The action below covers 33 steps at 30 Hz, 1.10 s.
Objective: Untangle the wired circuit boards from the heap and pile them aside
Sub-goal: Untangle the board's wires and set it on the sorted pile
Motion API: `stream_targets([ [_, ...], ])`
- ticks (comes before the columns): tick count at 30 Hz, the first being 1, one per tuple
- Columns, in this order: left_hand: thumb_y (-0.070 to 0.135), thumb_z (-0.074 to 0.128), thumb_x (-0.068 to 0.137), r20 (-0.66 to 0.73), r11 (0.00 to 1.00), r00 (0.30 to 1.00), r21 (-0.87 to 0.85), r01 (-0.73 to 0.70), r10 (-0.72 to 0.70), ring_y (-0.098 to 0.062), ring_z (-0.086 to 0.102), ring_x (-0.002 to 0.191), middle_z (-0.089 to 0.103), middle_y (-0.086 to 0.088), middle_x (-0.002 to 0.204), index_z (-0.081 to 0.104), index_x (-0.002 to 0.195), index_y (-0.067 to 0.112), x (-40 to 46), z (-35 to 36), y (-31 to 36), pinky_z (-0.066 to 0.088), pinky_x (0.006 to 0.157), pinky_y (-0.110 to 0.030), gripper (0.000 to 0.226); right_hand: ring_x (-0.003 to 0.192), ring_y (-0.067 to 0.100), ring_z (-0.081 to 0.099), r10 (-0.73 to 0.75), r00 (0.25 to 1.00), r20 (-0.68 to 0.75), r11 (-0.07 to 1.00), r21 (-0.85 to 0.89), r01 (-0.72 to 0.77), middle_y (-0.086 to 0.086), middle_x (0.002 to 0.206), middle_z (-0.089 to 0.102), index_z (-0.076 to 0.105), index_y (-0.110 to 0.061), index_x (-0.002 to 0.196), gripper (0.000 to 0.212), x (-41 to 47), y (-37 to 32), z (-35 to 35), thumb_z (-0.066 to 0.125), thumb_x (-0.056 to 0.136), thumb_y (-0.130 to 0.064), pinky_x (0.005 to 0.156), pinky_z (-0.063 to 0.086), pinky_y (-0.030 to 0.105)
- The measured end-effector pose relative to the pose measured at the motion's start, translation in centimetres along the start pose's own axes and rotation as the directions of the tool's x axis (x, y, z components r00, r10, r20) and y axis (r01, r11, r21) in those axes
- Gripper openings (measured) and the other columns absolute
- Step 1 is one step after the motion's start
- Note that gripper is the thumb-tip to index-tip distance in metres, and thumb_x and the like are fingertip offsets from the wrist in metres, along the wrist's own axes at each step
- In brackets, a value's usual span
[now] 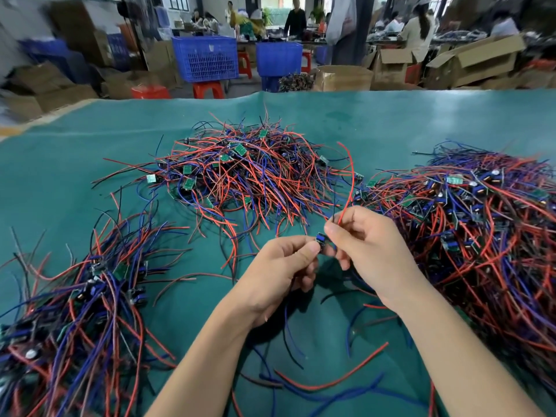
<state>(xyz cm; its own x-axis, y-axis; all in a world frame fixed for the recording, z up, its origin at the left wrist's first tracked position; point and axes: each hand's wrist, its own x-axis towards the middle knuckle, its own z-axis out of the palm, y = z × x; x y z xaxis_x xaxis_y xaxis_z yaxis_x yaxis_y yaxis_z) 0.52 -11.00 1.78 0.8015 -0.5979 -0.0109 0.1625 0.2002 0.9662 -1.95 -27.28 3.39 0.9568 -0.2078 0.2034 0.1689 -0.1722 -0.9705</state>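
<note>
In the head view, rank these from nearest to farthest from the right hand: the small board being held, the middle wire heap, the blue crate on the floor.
From the right hand:
1. Small board, just to its left, pinched by the left hand.
2. Middle wire heap, beyond it on the table.
3. Blue crate, past the table's far edge, to the left.

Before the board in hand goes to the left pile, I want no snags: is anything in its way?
Nothing solid. The small blue circuit board is pinched by the left hand; the right hand holds its red wire. Only bare green mat and stray wires lie toward the left-hand pile.
</note>
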Motion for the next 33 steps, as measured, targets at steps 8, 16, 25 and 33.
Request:
stream_targets([
  [8,0.018,0.054,0.100,0.085,0.998,0.996,0.052,-0.025,0.021,-0.009,0.033,0.052,0.040,0.004,0.060,0.066,0.100,0.001,-0.2,0.4,0.0,0.028,0.051,-0.019,0.021,0.043,0.013,0.063,-0.216,0.892,-0.398,0.957,-0.267,0.113,-0.004,0.058,0.069,0.060,-0.019,0.080,0.020,1.1,0.6,-2.4,0.067,0.097,-0.011,0.051,0.053,0.030],
  [16,0.010,0.050,0.100,0.011,0.996,0.997,-0.053,-0.073,0.074,-0.012,0.054,0.060,0.056,-0.002,0.070,0.062,0.115,-0.008,-0.4,0.1,0.2,0.046,0.059,-0.019,0.026,0.057,0.010,0.070,-0.254,0.565,-0.785,0.953,-0.105,0.283,0.006,0.084,0.071,0.061,-0.012,0.110,0.021,1.4,-0.1,-4.9,0.061,0.094,-0.025,0.056,0.062,0.037],
  [25,0.007,0.053,0.098,-0.033,0.996,0.995,0.015,-0.089,0.089,-0.012,0.061,0.057,0.069,-0.004,0.073,0.067,0.088,0.005,-0.5,-0.1,0.4,0.046,0.057,-0.018,0.017,0.056,0.012,0.060,-0.115,0.976,0.185,0.991,-0.051,0.126,0.003,0.061,0.065,0.071,-0.010,0.080,0.028,-0.9,0.3,0.7,0.076,0.083,-0.037,0.063,0.048,0.020],
  [33,0.012,0.055,0.100,-0.014,0.986,1.000,0.162,-0.023,0.025,-0.010,0.056,0.039,0.063,-0.004,0.056,0.072,0.082,0.014,-0.8,0.4,0.8,0.038,0.040,-0.017,0.025,0.068,0.011,0.051,-0.197,0.979,-0.051,0.975,-0.112,0.190,0.020,0.071,0.064,0.070,-0.002,0.083,0.039,-0.2,0.2,-0.3,0.080,0.075,-0.039,0.068,0.045,0.037],
])
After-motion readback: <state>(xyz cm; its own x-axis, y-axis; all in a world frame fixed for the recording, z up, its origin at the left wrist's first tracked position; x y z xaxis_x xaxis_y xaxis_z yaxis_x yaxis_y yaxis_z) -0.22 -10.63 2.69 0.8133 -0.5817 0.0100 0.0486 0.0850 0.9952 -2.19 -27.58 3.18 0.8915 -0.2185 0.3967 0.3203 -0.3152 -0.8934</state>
